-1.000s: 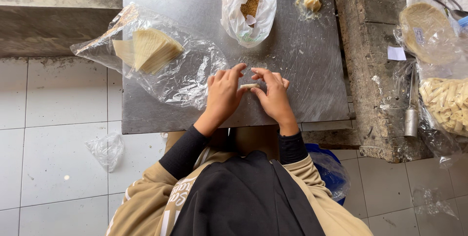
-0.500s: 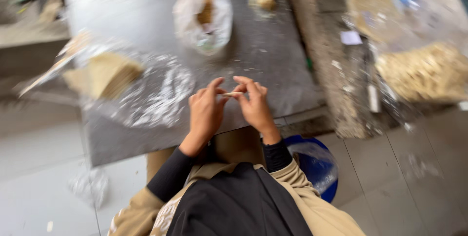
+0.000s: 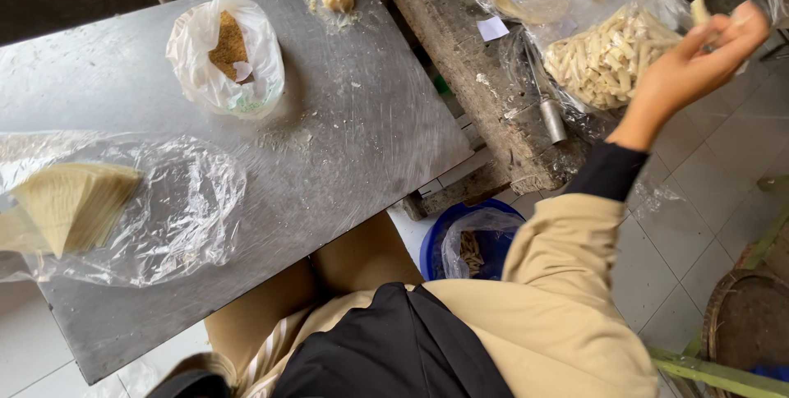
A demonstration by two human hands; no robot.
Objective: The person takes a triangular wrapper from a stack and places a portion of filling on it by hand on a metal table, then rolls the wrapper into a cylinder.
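Grey, scuffed metal table [image 3: 362, 143]. Pale cream wrappers [image 3: 70, 205] sat under clear plastic, brown filling [image 3: 228, 46] showed in a white bag [image 3: 197, 69]. Off-white rolls [image 3: 608, 57] were piled right; blue bucket [image 3: 436, 242], tan sleeve [image 3: 567, 275], black cuff [image 3: 606, 172].

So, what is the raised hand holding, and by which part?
The right hand pinches a small pale rolled pastry by its lower end; the left hand is out of view.

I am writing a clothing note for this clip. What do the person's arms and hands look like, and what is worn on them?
Only the right hand is in view; it is bare, with no glove. The arm wears a loose beige jacket sleeve, and a tight black inner sleeve shows from under it down to the wrist. No ring or watch can be made out. The left hand is out of view.
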